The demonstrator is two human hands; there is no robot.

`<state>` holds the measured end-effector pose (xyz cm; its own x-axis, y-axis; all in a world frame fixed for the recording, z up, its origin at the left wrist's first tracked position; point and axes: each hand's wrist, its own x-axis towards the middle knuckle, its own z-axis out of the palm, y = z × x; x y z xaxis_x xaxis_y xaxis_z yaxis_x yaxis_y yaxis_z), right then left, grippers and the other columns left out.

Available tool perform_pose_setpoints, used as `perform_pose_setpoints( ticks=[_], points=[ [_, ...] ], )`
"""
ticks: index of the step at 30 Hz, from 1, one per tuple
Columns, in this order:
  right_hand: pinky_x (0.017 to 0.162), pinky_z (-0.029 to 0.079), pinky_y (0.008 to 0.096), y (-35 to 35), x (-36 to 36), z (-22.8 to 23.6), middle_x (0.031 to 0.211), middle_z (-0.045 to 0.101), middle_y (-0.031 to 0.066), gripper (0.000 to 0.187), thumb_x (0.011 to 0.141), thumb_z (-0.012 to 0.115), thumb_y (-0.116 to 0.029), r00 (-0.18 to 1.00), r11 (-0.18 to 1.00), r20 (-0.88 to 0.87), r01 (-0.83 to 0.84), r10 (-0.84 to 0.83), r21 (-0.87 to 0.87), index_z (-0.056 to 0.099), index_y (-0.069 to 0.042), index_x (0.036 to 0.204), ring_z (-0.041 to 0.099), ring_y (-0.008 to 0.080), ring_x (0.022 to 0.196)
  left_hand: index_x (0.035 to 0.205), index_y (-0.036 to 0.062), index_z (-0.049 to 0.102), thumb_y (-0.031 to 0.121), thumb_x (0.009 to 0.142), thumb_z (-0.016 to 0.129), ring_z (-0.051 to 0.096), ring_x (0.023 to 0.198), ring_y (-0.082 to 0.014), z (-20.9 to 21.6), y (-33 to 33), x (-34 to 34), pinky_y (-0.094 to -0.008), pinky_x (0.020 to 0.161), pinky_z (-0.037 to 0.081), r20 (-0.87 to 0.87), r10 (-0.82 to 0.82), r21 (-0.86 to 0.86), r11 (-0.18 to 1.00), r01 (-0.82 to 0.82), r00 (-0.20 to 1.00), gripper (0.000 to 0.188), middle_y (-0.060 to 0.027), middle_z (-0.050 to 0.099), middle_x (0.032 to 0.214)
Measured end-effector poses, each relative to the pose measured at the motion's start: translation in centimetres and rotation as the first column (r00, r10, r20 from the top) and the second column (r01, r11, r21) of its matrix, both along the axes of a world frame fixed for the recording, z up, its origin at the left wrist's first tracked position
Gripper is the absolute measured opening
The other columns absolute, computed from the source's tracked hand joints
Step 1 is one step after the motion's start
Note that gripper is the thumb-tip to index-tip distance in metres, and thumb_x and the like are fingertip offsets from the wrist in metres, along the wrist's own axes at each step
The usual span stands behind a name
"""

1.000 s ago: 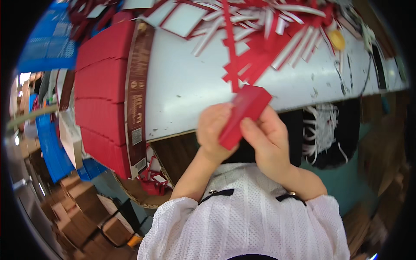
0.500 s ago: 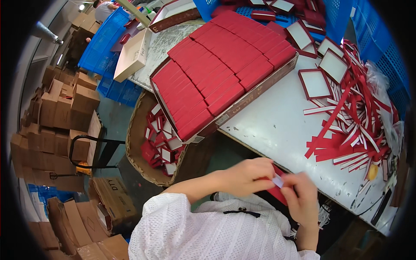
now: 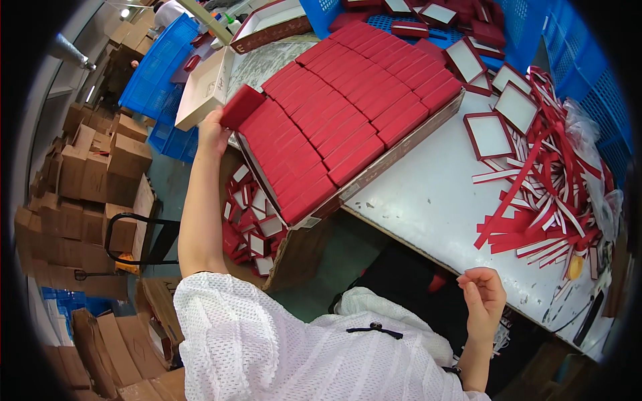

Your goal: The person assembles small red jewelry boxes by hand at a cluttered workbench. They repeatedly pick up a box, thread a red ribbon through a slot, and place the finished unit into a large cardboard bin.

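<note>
My left hand (image 3: 212,134) reaches out to the far left corner of a shallow carton tray (image 3: 394,152). It grips a flat red box (image 3: 243,107), which is tilted at the tray's corner above the others. Rows of closely packed red boxes (image 3: 334,100) fill the tray. Close to my body, by the table's front edge, my right hand (image 3: 484,301) hovers with nothing visible in it, its fingers loosely bent and the thumb apart.
Red-and-white strips (image 3: 545,194) lie heaped on the right of the white table (image 3: 414,194), beside open white-lined red box parts (image 3: 488,136). A blue crate (image 3: 518,33) stands behind. Below the tray, a carton (image 3: 294,260) holds more small red boxes (image 3: 257,220). Cardboard boxes (image 3: 127,160) are stacked left.
Both hands were together near my body, on a red piece and a small whitish piece. My left hand has moved far left to the tray with a red box; my right hand now stays apart.
</note>
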<state>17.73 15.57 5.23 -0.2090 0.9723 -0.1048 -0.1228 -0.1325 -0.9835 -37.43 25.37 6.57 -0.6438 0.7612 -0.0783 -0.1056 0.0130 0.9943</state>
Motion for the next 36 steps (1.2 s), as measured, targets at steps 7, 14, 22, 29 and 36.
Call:
perform_pose_setpoints(
  ticks=[7,14,22,29,36],
  points=[
    [0.060,0.040,0.0175,0.1,0.0,-0.3,0.076,0.056,0.0041,0.008,0.078,0.051,0.001,0.997,0.991,0.054,0.057,-0.051,-0.125,0.051,0.001,0.086,0.050,0.0057,0.066,0.090,0.0001,0.055,0.011,0.081,0.046,0.056,0.081,-0.0171,-2.0,2.5,-1.0,-0.0308,0.074,0.045,-0.075,-0.267,-0.238,0.941,0.242,0.961,0.017,-0.0092,0.059,0.089],
    [0.056,0.042,0.0255,2.2,0.3,-2.4,0.070,0.054,0.0088,0.011,0.074,0.056,-0.005,0.942,0.965,0.332,-0.049,-0.041,0.256,0.054,0.000,0.084,0.053,0.0169,0.061,0.091,-0.0034,0.052,0.020,0.087,0.037,0.053,0.078,-0.0214,-4.1,2.4,-8.2,-0.0312,0.071,0.041,-0.867,-0.461,-0.468,0.884,0.007,0.191,0.028,-0.0124,0.057,0.081],
    [0.067,0.041,0.0325,10.5,5.4,-3.9,0.093,0.053,0.0095,0.021,0.061,0.056,-0.001,0.407,0.623,0.695,-0.316,-0.593,0.716,0.057,-0.005,0.081,0.051,0.0236,0.083,0.098,0.0003,0.051,0.010,0.081,0.048,0.049,0.095,-0.0241,2.9,2.4,19.1,-0.0308,0.083,0.037,-0.920,-0.164,-0.059,0.956,0.288,0.355,0.019,-0.0145,0.052,0.100],
    [0.075,0.039,0.0347,12.8,5.4,-4.3,0.098,0.052,0.0079,0.019,0.063,0.055,-0.002,0.454,0.572,0.677,-0.366,-0.579,0.734,0.058,-0.006,0.080,0.047,0.0229,0.092,0.091,-0.0006,0.052,0.001,0.071,0.056,0.055,0.084,-0.0237,-0.5,-2.9,36.4,-0.0293,0.075,0.043,-0.828,-0.522,-0.127,0.530,0.839,0.204,0.020,-0.0132,0.055,0.092],
    [0.078,0.037,0.0338,11.0,5.5,-2.4,0.094,0.052,0.0079,0.017,0.062,0.054,-0.003,0.338,0.553,0.705,-0.447,-0.623,0.703,0.057,-0.007,0.078,0.047,0.0217,0.092,0.088,-0.0018,0.053,0.004,0.076,0.055,0.052,0.070,-0.0100,-3.9,-3.2,41.7,-0.0229,0.063,0.043,-0.472,-0.754,-0.125,0.571,0.812,0.457,0.013,-0.0058,0.055,0.077]
  ],
)
